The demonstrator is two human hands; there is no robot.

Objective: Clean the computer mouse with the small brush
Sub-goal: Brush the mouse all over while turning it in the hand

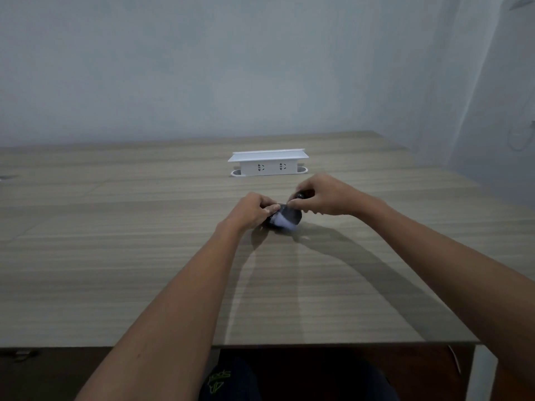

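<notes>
A dark computer mouse [285, 219] with a pale glare on its back rests on the wooden table [115, 256], a little right of centre. My left hand [252, 211] grips the mouse from its left side, thumb and fingers pressed on it. My right hand [324, 195] hovers just above and to the right, fingers pinched around a small dark brush [301, 195]. Only the brush's dark handle end shows between the fingers; its bristles are hidden near the front top of the mouse.
A white pop-up socket box [268, 163] with two outlets stands on the table behind the hands. The table's near edge [318, 344] runs across the bottom. A grey wall rises behind, and another closes in at the right.
</notes>
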